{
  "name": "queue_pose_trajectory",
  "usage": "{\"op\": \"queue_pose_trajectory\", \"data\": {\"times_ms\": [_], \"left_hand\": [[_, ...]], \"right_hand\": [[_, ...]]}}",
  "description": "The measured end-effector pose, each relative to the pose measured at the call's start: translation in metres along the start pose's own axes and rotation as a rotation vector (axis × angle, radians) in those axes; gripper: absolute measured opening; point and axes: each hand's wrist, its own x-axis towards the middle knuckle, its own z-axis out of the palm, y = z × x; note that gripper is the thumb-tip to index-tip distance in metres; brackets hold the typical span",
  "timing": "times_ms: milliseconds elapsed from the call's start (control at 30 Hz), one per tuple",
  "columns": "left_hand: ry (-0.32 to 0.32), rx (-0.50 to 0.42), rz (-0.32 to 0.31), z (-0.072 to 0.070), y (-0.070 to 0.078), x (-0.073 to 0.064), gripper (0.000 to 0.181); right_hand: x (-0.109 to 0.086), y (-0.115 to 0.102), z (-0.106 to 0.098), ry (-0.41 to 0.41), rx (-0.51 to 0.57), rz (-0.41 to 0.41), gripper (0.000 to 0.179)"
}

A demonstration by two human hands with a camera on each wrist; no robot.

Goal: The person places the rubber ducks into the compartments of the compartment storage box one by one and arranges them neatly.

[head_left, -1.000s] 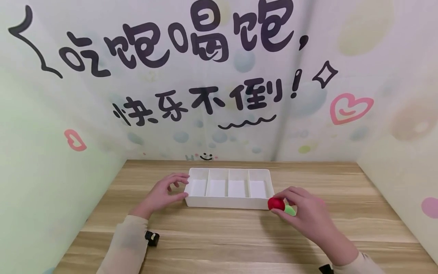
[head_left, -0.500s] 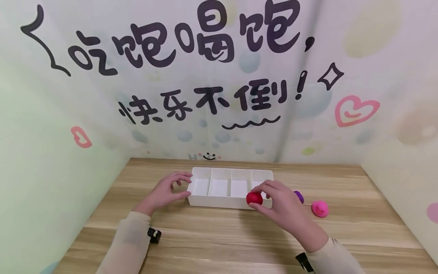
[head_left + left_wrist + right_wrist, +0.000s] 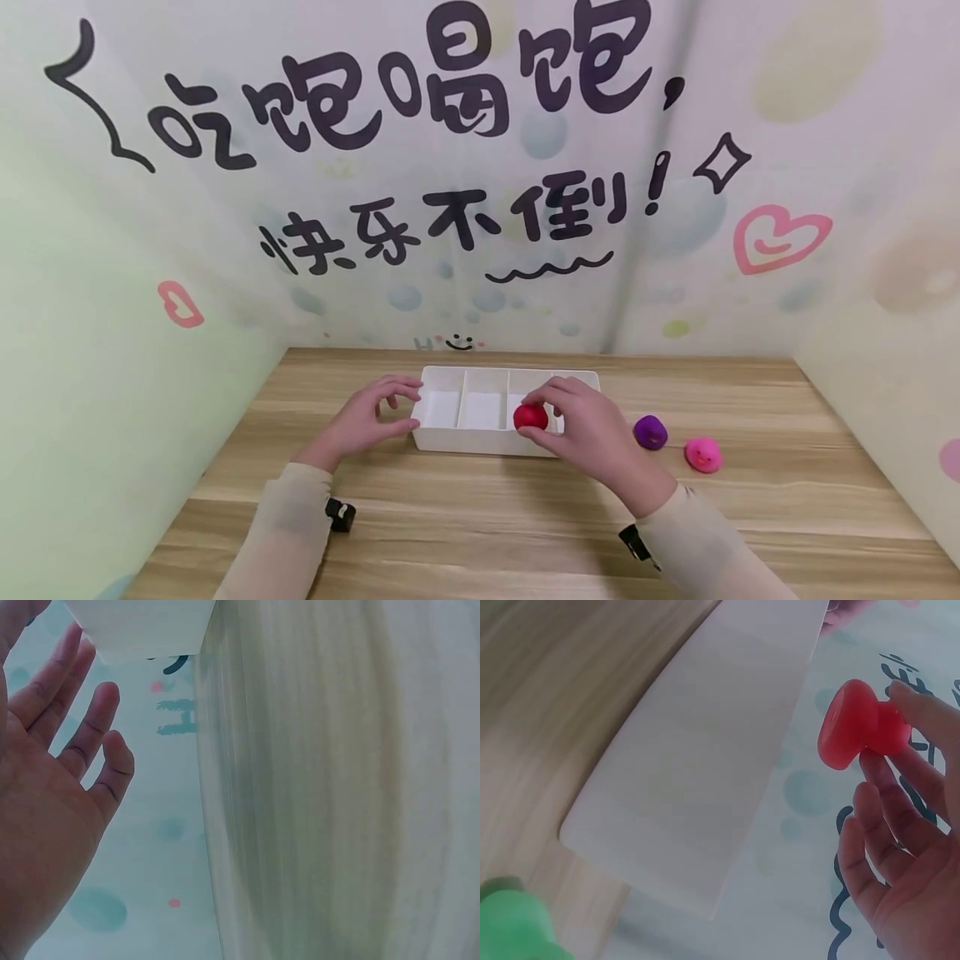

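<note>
My right hand (image 3: 592, 429) pinches a small red toy duck (image 3: 529, 417) between thumb and fingertips. In the head view the red duck overlaps the third compartment from the left of a white divided box (image 3: 465, 441). The right wrist view shows the red duck (image 3: 849, 724) above the box wall (image 3: 682, 750), its flat base facing away from the palm. My left hand (image 3: 360, 423) touches the left end of the box, thumb at the front corner and fingers towards the back. In the left wrist view its fingers (image 3: 56, 682) are loosely extended, fingertips at the box (image 3: 150, 626).
A purple toy (image 3: 650, 432) and a pink toy duck (image 3: 703, 455) lie on the wooden table (image 3: 420, 533) right of the box. A green toy (image 3: 514, 926) shows in the right wrist view. A printed wall (image 3: 360, 300) stands behind the table.
My right hand has carried the red duck leftward from beyond the box's right end to over its compartments. The purple and pink toys have come into sight. My left hand stays at the box.
</note>
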Motion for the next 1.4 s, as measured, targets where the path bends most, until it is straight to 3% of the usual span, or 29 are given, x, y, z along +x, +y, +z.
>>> {"op": "queue_pose_trajectory", "data": {"times_ms": [367,1400], "left_hand": [[0.004,0.000,0.009,0.001,-0.001,0.001,0.035],[0.008,-0.007,0.022,0.000,-0.002,0.000,0.033]], "right_hand": [[0.014,-0.007,0.010,-0.037,-0.009,0.002,0.029],[0.036,-0.016,0.050,0.001,0.014,-0.019,0.031]]}}
